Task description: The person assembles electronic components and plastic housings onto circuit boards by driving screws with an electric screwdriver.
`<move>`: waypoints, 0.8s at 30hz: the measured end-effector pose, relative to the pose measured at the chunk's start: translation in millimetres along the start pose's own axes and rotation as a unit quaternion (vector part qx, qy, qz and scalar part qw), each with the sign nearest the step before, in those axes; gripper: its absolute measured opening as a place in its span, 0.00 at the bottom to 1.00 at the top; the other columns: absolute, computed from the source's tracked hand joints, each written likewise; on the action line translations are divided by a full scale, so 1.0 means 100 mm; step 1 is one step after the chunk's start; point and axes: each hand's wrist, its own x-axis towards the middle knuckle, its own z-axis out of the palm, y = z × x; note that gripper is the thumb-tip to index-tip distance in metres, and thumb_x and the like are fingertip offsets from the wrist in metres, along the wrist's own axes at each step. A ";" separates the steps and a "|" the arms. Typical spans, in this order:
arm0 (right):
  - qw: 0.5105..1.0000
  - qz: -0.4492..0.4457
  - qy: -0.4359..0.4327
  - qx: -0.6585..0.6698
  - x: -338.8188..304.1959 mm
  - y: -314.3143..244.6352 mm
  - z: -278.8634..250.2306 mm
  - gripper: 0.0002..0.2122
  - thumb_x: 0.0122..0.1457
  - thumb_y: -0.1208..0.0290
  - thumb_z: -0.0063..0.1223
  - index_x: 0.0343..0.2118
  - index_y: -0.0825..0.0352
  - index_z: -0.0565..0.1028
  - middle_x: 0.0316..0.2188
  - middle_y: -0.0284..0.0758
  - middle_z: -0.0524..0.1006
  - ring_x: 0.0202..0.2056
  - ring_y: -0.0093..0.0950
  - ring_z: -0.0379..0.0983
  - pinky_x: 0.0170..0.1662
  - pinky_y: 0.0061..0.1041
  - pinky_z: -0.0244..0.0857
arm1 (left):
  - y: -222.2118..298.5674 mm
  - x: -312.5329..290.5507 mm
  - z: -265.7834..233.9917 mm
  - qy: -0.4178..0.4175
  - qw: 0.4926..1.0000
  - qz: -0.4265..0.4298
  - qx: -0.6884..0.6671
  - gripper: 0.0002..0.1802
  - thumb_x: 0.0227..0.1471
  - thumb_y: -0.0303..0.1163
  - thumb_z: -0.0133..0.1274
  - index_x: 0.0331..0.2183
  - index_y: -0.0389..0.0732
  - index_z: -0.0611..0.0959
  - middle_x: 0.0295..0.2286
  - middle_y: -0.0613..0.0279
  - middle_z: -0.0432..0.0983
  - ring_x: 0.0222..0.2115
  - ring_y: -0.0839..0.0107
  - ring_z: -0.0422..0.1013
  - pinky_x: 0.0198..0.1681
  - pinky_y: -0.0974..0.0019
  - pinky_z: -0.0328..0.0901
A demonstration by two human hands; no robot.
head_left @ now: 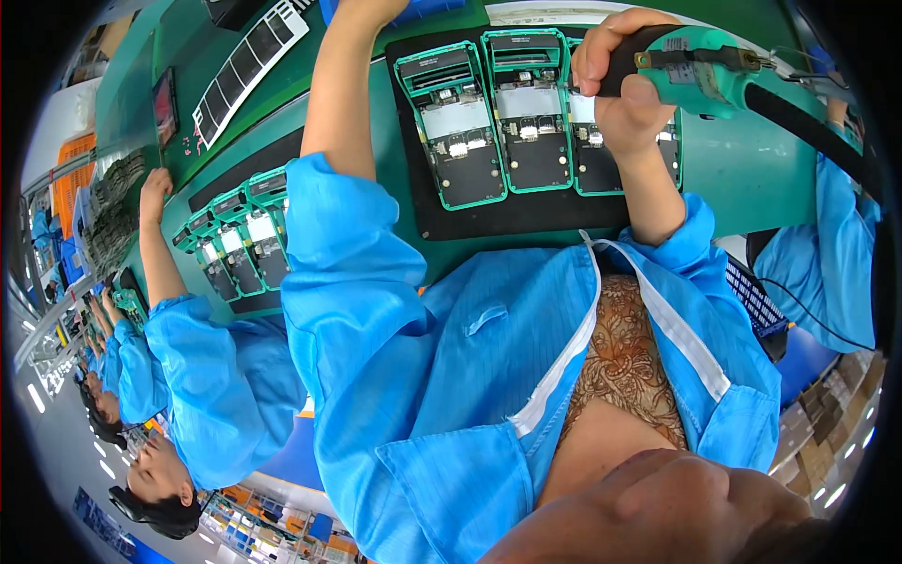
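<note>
At upper right, the right hand [625,89], clasping a green tool [700,92], is nearest the third case [598,174], running lengthwise downward; the left hand's [374,9] cropped grip I cannot tell.

A green workbench [752,193] spreads across the upper part of the view, its edges bent by the wide lens. On it lies a black mat [451,226], carrying three open devices [537,167] side by side in a row, each with a bright green rim, a black board and a white panel; the right-hand one is partly hidden. Farther left, a second dark mat [211,194] holds a similar row of green-rimmed devices [246,246], also partly covered. Beyond a pale edge, a darker green surface [211,52] bears a white sheet [246,66] with black rectangles and, near it, small reddish bits [194,147].
</note>
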 end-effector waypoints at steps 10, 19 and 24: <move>0.999 -0.031 -0.007 -0.034 -0.01 0.14 -0.15 0.30 0.46 0.52 0.67 0.42 0.67 0.63 0.18 0.33 0.67 0.17 0.21 0.63 0.20 0.17 0.59 | 0.26 -0.13 0.05 0.081 0.995 -0.011 0.051 0.09 0.48 0.32 0.56 0.26 0.35 0.79 0.22 0.52 0.78 0.23 0.63 0.75 0.27 0.62 0.66; 0.972 -0.152 -0.081 0.162 0.15 0.63 -0.19 0.28 0.48 0.53 0.66 0.42 0.66 0.64 0.18 0.33 0.67 0.16 0.21 0.62 0.20 0.17 0.58 | 0.92 -0.69 -0.15 0.211 0.959 0.134 0.137 0.08 0.54 0.29 0.47 0.33 0.35 0.76 0.23 0.45 0.73 0.29 0.45 0.70 0.30 0.55 0.64; 0.992 -0.055 -0.092 -0.069 0.04 0.23 -0.25 0.26 0.53 0.49 0.56 0.44 0.67 0.65 0.21 0.34 0.68 0.19 0.21 0.62 0.22 0.22 0.58 | 1.05 -1.33 -0.01 0.173 0.959 0.171 0.143 0.07 0.54 0.29 0.53 0.35 0.40 0.80 0.28 0.51 0.78 0.28 0.55 0.75 0.31 0.62 0.68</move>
